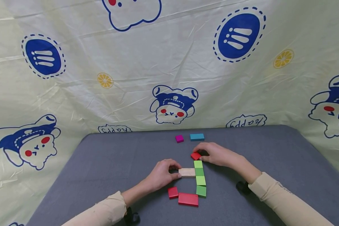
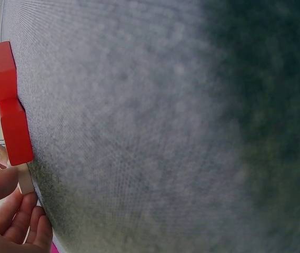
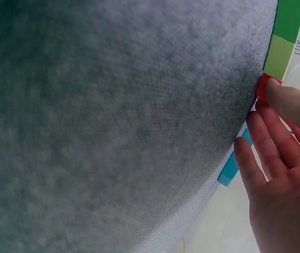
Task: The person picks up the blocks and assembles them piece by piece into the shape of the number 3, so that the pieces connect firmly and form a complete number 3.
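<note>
My left hand [image 1: 164, 174] pinches the left end of a plain wooden block [image 1: 187, 172], whose right end meets a column of light and dark green blocks [image 1: 199, 172]. At the top of that column, my right hand [image 1: 217, 153] holds a small red block [image 1: 196, 156] between thumb and fingers; the right wrist view shows this red block [image 3: 263, 88] against a light green one [image 3: 279, 57]. Below the left hand lie a red square block [image 1: 173, 192] and a longer red block [image 1: 188, 199], the latter close to the column's lower end.
Farther back on the grey cloth-covered table [image 1: 115, 153] lie a magenta block [image 1: 179, 138] and a blue block [image 1: 197, 137]. A printed pale curtain [image 1: 130, 103] hangs behind the table's far edge.
</note>
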{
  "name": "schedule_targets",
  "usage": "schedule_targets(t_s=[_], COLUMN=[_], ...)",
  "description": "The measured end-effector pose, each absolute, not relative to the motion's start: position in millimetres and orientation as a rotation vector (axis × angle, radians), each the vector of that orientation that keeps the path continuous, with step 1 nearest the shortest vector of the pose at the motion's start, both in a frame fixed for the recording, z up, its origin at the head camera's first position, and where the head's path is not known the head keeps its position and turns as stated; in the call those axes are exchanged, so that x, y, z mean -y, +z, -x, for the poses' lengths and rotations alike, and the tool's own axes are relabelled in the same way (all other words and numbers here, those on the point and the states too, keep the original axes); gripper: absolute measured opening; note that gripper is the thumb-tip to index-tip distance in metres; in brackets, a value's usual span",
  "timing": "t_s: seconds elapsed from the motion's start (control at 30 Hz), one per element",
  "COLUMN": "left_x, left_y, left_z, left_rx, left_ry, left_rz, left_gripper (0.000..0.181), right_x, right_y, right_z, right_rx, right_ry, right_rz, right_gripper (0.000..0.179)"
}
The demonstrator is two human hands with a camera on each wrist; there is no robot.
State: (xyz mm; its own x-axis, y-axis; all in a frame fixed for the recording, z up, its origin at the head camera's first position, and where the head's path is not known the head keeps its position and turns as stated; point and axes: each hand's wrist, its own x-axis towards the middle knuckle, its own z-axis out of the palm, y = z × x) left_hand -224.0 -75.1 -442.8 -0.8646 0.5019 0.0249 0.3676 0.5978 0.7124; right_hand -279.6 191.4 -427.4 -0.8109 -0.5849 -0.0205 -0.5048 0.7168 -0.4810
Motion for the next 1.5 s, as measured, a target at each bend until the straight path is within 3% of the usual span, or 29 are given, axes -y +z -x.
schedule_targets(t_s=[0.87, 1.5], left_x=[74.2, 74.4], left_y=[-443.5, -442.3], left_z=[224.2, 223.9], left_rx=[-2.654, -2.665], left_ry=[1.115, 1.11], left_rz=[-0.733, -0.742], left_gripper=[0.022, 0.022], right_x=[-194.5, -195.1], right_y=[-425.0, -414.1], right_z=[277.0, 235.4], right_rx=[-2.745, -2.855], right_ry=[-0.713, -0.706], right_rz=[0.861, 0.938], right_gripper=[0.035, 0.03])
